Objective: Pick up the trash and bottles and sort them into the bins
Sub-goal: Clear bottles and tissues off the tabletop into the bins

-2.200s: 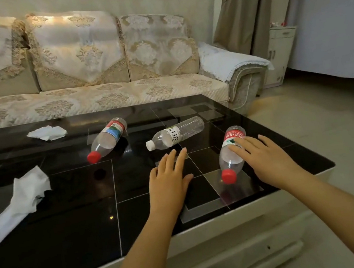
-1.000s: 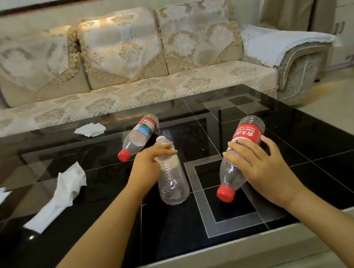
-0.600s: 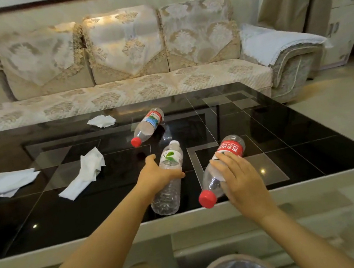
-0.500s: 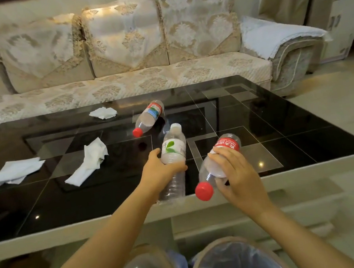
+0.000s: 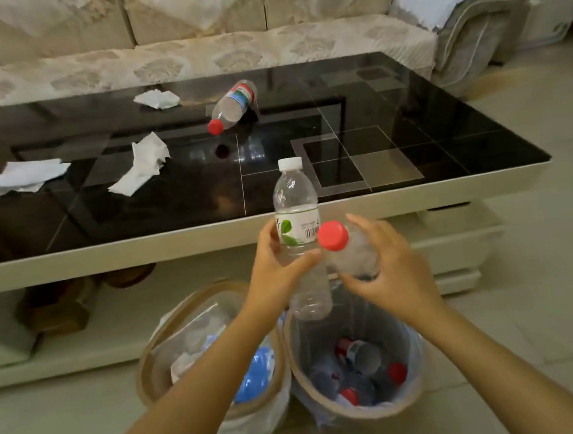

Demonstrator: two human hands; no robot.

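Two lined bins stand side by side on the floor nearest the camera: the left bin (image 5: 144,371) holds crumpled paper and something blue, while the right bin (image 5: 415,353) already contains several plastic bottles with red caps. Just above the right bin, a person holds two empty bottles. The left hand (image 5: 272,278) is wrapped around the middle of a white-capped bottle (image 5: 293,193), held upright with its base hanging over the bin's mouth. The right hand (image 5: 393,271) curls around a red-capped bottle (image 5: 352,255), tipped so its cap points toward the camera; the two bottles sit just beside each other, possibly touching.

The step in hand appears to be dropping bottles into the bottle bin. The next move likely calls for simply loosening both grips, each bottle clear of the rim so neither bounces out.

Beyond the hands, a black glass table (image 5: 454,154) still carries work to be done: another red-capped bottle (image 5: 233,106) lies on its side toward the far edge, and three crumpled tissues remain, a left tissue (image 5: 18,177), a middle tissue (image 5: 143,164) and a far tissue (image 5: 156,98). By the look of the bins, the tissues belong in the left one. A patterned sofa (image 5: 179,58) lines the far side.
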